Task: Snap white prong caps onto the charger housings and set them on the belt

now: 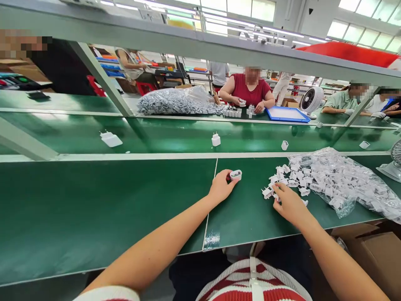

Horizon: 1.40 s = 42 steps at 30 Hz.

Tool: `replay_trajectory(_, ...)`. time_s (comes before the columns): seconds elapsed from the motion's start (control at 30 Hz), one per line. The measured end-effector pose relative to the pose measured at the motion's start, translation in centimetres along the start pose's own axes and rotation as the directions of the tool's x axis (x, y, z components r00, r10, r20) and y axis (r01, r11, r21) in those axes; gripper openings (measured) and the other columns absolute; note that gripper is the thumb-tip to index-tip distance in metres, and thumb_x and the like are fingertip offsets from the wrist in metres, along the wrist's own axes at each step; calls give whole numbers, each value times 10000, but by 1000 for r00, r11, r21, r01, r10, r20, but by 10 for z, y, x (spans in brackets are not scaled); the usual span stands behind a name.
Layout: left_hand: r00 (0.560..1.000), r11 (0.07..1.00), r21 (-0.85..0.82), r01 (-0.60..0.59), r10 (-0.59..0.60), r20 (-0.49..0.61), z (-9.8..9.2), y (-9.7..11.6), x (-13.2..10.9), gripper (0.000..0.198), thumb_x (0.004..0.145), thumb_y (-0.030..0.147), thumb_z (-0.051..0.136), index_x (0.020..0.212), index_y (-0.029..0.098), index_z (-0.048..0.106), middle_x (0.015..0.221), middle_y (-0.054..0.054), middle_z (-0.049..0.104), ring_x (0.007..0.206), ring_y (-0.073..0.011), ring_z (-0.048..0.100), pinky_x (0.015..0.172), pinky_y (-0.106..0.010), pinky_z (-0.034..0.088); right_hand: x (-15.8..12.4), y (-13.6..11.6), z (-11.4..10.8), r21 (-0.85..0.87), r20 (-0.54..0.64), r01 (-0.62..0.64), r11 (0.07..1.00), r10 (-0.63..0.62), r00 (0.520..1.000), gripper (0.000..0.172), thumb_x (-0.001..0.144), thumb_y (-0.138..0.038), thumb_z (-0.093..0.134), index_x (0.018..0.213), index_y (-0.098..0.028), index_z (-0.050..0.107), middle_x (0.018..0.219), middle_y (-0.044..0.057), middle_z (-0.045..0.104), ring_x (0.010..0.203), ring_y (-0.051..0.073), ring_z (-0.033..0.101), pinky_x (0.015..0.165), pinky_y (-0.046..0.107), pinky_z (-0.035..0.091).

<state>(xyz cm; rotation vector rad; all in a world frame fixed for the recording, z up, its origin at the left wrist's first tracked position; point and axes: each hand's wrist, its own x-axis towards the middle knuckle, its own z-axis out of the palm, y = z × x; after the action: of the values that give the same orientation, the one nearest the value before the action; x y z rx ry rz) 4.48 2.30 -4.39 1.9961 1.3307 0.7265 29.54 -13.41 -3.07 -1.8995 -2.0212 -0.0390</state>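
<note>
1. My left hand [220,188] pinches a small white shell [235,175] between thumb and fingertips, its open end facing up, just above the green bench [94,217].
2. My right hand [288,203] lies on the near edge of a loose heap of plug parts [283,180]. The fingers are curled down onto one piece at the heap's left fringe; whether they have closed on it I cannot tell, as the back of the hand hides the tips.
3. The heap spills from a clear bag [341,184] lying to the right, full of the same white parts.
4. The shell looks like hard moulded plastic: very light, stiff, smooth. I judge it will not give under a pinch but could slip or twist, so it is best held by its two flat sides, not the rounded corners.
5. The plug parts are small, with thin prongs. I would take one by its plastic body and leave the prongs free, since those could bend or snag its neighbours.
6. Beyond the bench, the belt [175,136] carries a few white chargers [216,139], well apart from each other.
7. Across it, a person in red [249,90] handles similar pieces beside a blue tray [288,114], with a fan [310,100] further right.
</note>
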Motion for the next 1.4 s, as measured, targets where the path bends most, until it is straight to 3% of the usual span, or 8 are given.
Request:
replay_trajectory(0.17, 994, 994, -101, -40, 50, 95, 19, 20, -14, 303, 823, 326, 796, 1084, 208, 700, 1089, -61, 740, 1051, -249, 664, 942, -367, 525, 1, 14, -36, 82, 48, -103, 991, 99, 994, 394, 931, -203, 503, 1263, -145, 708, 1193, 139, 700, 1012, 238, 698, 924, 400, 580)
replay_trajectory(0.27, 995, 988, -150, -26, 39, 87, 23, 29, -22, 499, 731, 308, 883, 1178, 214, 683, 1194, -70, 726, 1087, -262, 654, 973, -397, 517, 17, 3, -51, 340, 51, -133, 931, 123, 991, 324, 998, -356, 541, 1222, -205, 719, 1166, 97, 722, 991, 204, 702, 846, 359, 586)
replay_trajectory(0.47, 981, 970, -228, -88, 125, 151, 12, 22, -21, 309, 817, 292, 806, 1106, 228, 716, 1102, -46, 744, 1090, -263, 647, 1024, -444, 500, 78, -39, -42, 872, 224, -210, 441, 20, 974, 385, 823, -524, 827, 1022, -218, 706, 1094, 83, 771, 1021, 215, 739, 925, 394, 594)
replay_trajectory(0.67, 980, 964, -260, -60, 107, 169, 10, 30, -31, 1017, 606, 354, 961, 1472, 180, 457, 1509, -169, 497, 1327, -343, 529, 1127, -512, 459, 96, -33, -14, 886, 211, -268, 379, 187, 960, 478, 661, -561, 933, 904, -207, 723, 982, 54, 768, 902, 193, 734, 887, 388, 621)
replay_trajectory(0.83, 995, 990, -136, -44, 56, 86, 26, 44, -31, 470, 704, 398, 947, 964, 186, 618, 1002, -46, 671, 979, -259, 599, 919, -444, 492, 86, -30, -12, 901, 256, -318, 295, 230, 939, 466, 675, -469, 953, 992, -218, 722, 963, 11, 723, 829, 151, 720, 830, 328, 625)
replay_trajectory(1.0, 989, 972, -226, -58, 86, 119, 8, 29, -31, 615, 557, 360, 1019, 979, 190, 606, 1038, -34, 638, 959, -235, 595, 828, -368, 511, 81, -35, -15, 855, 264, -311, 416, 167, 950, 442, 762, -467, 899, 1105, -223, 766, 943, 27, 722, 760, 147, 695, 721, 316, 618)
replay_trajectory(1.17, 957, 930, -349, -112, 195, 214, -7, 21, -33, 219, 821, 227, 810, 1002, 200, 691, 998, -15, 687, 928, -191, 637, 864, -341, 517, 74, -43, -18, 733, 58, -60, 677, 25, 998, 163, 885, -376, 802, 1010, -272, 809, 1002, 41, 768, 903, 195, 719, 814, 375, 628)
replay_trajectory(1.4, 930, 901, -352, -255, 328, 168, 1, 22, -33, 181, 851, 216, 789, 1024, 196, 738, 1009, -23, 736, 958, -195, 668, 878, -335, 518, 68, -54, -23, 446, -88, 248, 860, -233, 968, 169, 954, -180, 703, 1056, -292, 779, 976, 14, 778, 818, 172, 730, 717, 318, 615)
